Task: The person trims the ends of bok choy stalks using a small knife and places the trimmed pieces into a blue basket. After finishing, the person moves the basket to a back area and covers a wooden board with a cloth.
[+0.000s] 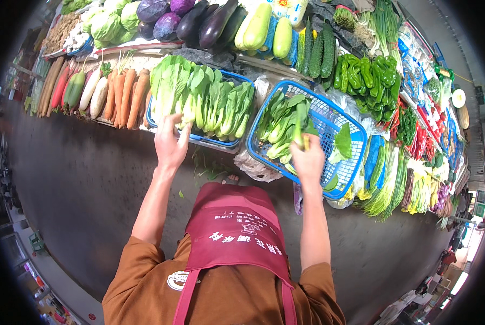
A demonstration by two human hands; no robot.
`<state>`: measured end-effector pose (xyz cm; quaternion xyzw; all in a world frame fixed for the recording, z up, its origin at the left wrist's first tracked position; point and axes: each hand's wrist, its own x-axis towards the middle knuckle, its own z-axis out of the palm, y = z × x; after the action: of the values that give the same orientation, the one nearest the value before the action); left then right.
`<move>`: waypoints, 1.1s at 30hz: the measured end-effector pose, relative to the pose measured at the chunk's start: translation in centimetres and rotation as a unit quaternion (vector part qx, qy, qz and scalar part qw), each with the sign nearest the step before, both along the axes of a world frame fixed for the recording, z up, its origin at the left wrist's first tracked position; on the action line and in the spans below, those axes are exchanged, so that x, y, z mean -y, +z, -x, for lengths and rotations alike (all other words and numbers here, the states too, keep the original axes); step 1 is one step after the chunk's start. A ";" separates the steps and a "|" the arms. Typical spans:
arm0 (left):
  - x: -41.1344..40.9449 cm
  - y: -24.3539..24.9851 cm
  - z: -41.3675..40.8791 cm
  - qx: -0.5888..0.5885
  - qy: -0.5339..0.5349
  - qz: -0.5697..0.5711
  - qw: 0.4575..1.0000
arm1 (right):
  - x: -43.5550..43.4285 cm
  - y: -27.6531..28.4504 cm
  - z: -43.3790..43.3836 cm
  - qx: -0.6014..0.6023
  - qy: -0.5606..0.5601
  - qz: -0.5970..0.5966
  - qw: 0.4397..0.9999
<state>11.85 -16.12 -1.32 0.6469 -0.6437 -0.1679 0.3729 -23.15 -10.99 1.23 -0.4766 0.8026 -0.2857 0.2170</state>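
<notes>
My left hand (171,140) is at the front edge of a blue plastic basket (248,79), thumb and fingers apart. Its fingertips are close to the pale stem ends of leafy greens (169,87); whether they touch cannot be made out. Bok choy (230,107) stands in a row in that same basket. Over a second blue basket (354,162), my right hand (309,156) grips a bok choy (298,122) by its lower part. A small yellow bit shows at those fingers, too unclear to name. More bok choy (273,132) lies heaped at this basket's left side, with a loose leaf (342,140) at its right.
Carrots (124,97) and radishes (78,87) lie left of the baskets. Behind are eggplants (218,24), pale green gourds (258,26) and cucumbers (317,50). Green peppers (364,77) are at right. Crumpled plastic bags (258,166) hang below the baskets; leaf scraps (210,168) lie on the floor.
</notes>
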 end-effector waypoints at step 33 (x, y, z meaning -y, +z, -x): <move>-22.8 1.4 4.2 -0.838 0.162 -0.090 0.514 | -10.2 2.0 -14.7 0.030 0.540 0.045 0.840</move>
<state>7.60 6.72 0.07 0.3300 0.1017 -0.6258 0.6994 -8.46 -0.81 3.21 -0.8347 0.3976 -0.1731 0.3394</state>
